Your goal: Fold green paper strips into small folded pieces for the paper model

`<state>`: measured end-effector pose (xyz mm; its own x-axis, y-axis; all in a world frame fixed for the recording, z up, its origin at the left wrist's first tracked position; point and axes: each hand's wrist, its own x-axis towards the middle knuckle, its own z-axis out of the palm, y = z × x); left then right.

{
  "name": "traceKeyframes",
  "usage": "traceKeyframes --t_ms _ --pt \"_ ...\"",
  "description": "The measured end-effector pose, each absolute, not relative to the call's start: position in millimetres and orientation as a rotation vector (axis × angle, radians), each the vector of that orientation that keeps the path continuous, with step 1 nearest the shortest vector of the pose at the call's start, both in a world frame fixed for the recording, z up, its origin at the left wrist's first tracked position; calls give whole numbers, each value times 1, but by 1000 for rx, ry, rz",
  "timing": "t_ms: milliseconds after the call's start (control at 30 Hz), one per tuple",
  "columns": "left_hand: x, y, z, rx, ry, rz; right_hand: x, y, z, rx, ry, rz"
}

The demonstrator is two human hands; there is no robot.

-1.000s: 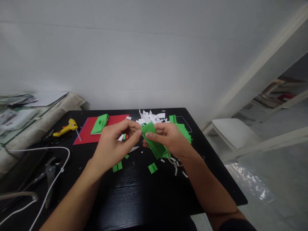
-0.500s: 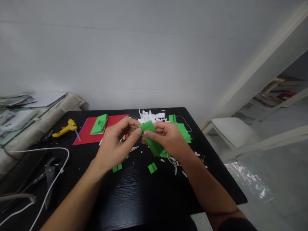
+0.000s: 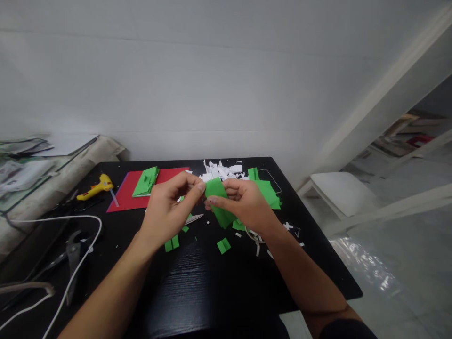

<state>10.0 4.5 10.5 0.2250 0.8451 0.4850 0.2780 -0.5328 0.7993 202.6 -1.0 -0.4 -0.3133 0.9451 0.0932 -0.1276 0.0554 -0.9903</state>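
Note:
Above the middle of the black table, a folded strip of green paper (image 3: 221, 207) is held up between both hands. My right hand (image 3: 247, 202) grips its right side, thumb across the front and fingers behind. My left hand (image 3: 168, 205) pinches at the strip's upper left edge with thumb and forefinger; its other fingers curl behind, partly hidden. Below the hands, small green paper pieces (image 3: 223, 246) lie on the table. Scissors (image 3: 193, 219) show only as a blade tip beneath my left hand, with the rest covered.
A yellow glue gun (image 3: 96, 187) and pliers (image 3: 73, 259) lie at the left near a white cable (image 3: 95, 235). Red paper (image 3: 129, 197) bears a green stack (image 3: 145, 182). White scraps (image 3: 222, 170) and green paper (image 3: 268, 192) lie farther back. A white stool (image 3: 342, 190) stands right.
My left thumb and forefinger have shifted slightly left and back along the strip's edge. The green strip has turned a little, showing its face more broadly. My right hand stays nearly in place.

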Motion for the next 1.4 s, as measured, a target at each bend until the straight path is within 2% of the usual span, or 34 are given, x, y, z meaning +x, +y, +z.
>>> traceKeyframes --t_ms 367,767,967,1400 --pt "24 3 1 1901 859 1041 198 2 0 -891 -1067 1146" --pt "19 2 3 1808 989 1712 209 4 3 -879 -1150 1036" --pt "18 3 4 1759 1014 1633 209 4 5 -868 -1109 1023" --pt "12 4 9 1708 1116 1745 216 6 4 -874 -1116 1084"
